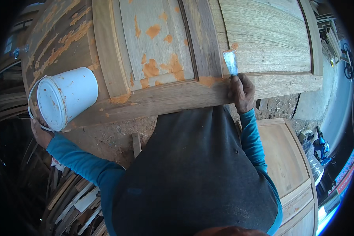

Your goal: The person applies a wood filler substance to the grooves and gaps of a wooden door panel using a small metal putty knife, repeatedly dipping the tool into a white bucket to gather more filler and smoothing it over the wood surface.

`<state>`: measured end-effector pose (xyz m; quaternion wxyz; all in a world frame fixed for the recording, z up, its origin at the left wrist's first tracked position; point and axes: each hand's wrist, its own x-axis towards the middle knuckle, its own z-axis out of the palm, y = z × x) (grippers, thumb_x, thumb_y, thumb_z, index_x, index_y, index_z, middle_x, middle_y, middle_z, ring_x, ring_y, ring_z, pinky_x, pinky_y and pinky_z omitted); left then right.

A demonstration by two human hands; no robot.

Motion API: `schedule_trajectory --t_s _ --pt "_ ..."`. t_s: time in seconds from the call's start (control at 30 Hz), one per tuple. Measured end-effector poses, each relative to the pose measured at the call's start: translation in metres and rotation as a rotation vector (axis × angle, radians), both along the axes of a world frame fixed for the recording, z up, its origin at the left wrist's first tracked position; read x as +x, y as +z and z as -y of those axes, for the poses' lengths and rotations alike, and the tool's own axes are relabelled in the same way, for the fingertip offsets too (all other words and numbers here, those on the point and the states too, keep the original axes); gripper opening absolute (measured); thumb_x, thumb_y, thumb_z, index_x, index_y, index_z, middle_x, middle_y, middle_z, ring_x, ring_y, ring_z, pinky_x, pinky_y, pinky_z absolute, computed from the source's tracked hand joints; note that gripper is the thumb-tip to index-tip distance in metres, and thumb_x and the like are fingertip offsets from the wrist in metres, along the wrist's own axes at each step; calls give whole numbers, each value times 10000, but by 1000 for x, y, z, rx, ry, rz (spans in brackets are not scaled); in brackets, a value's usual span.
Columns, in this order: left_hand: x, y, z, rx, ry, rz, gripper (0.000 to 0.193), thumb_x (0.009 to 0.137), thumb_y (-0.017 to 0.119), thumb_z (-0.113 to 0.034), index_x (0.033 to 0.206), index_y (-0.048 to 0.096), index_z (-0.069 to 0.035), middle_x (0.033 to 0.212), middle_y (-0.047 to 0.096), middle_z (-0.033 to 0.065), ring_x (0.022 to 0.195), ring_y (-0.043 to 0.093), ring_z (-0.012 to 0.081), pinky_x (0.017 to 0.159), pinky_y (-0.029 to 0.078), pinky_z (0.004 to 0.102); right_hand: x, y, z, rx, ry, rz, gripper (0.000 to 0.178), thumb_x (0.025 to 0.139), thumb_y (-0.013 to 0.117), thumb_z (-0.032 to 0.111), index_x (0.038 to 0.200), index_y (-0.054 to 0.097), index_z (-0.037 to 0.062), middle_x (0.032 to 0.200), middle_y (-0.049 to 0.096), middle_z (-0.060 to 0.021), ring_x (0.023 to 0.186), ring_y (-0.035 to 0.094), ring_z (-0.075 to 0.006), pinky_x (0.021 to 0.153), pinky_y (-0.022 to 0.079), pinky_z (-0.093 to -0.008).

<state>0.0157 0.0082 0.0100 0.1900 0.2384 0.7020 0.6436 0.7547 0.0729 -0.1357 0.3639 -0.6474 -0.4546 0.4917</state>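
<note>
My right hand (244,92) is closed round a putty knife (231,62), fingers wrapped over its grip. The pale metal blade points away from me over the door panel, close to a small orange smear. My left hand (41,133) grips a white bucket (76,88) low at its rim, by the thin handle; some fingers are hidden behind it. Orange specks mark the bucket's side and round end face. Beneath both hands lies a panelled wooden door (165,98), with patches of orange filler (151,69) on its left and middle panels.
Another panelled door (281,153) lies lower right, beside my arm. Scrap wood strips (76,200) are heaped at lower left, and a short wood offcut (136,143) rests on the dirt floor. A blue and dark object (322,145) stands at the far right.
</note>
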Motion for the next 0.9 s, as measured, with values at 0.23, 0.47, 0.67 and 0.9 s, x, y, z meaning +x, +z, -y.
schedule_trajectory --t_s 0.23,0.47,0.67,0.9 --pt "45 51 -3 29 -222 -46 390 1040 662 -201 1333 606 51 839 493 -23 671 404 49 579 343 218 -1 5 -11 78 -35 19 361 1079 577 347 955 662 19 657 565 -10 552 524 -72 513 412 -275" --pt "160 102 -44 170 -252 -143 336 1035 666 -176 1253 628 76 771 447 -33 638 364 39 548 306 211 10 -2 4 174 -196 -106 346 1078 590 343 998 659 14 647 553 -1 500 492 -64 452 356 -239" --pt "212 122 -62 304 -386 3 334 1055 634 -162 1252 625 107 826 485 -6 657 390 51 558 337 210 5 27 4 315 -340 -135 331 1094 552 309 1019 659 5 624 571 -24 458 452 -56 419 290 -223" --pt "251 100 -119 367 -769 288 455 1092 543 -151 1422 448 148 909 495 28 759 438 69 628 397 227 24 -18 -2 352 -469 -135 305 1095 567 281 1044 658 -5 703 596 -4 541 515 -62 481 404 -227"
